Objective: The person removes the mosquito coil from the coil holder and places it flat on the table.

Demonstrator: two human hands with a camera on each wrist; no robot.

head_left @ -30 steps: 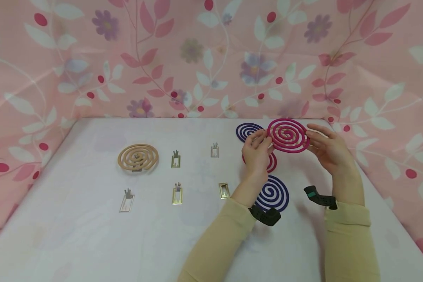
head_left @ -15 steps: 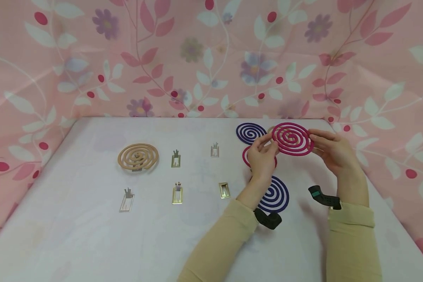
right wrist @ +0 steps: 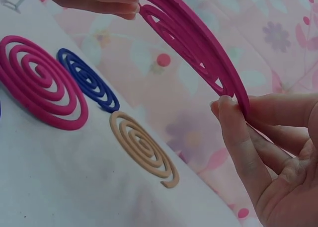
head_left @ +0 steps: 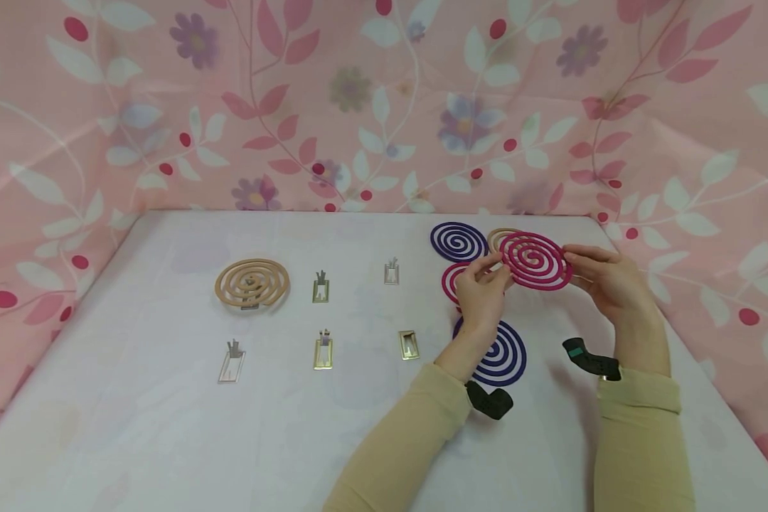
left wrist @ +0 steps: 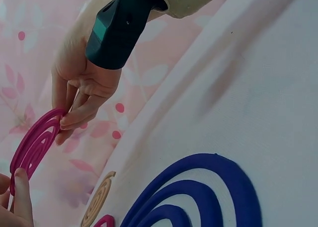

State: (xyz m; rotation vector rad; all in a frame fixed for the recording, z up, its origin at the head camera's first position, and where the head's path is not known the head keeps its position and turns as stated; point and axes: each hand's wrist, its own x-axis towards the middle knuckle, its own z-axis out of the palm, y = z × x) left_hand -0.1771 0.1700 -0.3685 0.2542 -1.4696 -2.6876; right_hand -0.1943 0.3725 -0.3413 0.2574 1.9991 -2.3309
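Observation:
Between both hands, raised over the right side of the table, is a magenta mosquito coil (head_left: 533, 259). My left hand (head_left: 482, 299) pinches its left edge with thumb and fingers. At the opposite edge, my right hand (head_left: 614, 288) pinches it too, thumb against fingers in the right wrist view. Edge-on there, the held coil (right wrist: 213, 43) looks thick, with inner loops spreading out of the outer band. Below lie a second magenta coil (right wrist: 40, 73), partly covered by my left hand in the head view, a tan coil (right wrist: 144, 144), and two dark blue coils, one far back (head_left: 459, 242) and one nearer (head_left: 496, 350).
At the left, another tan coil (head_left: 220, 288) rests raised on a small metal stand. Several more metal coil stands (head_left: 323, 353) with upright prongs are spread over the white tablecloth (head_left: 166, 441). A flowered pink cloth (head_left: 358, 107) hangs behind the table and at its sides.
Both hands have moved slightly right and lower with the magenta coil between them. More of the far blue coil and the tan coil behind now shows.

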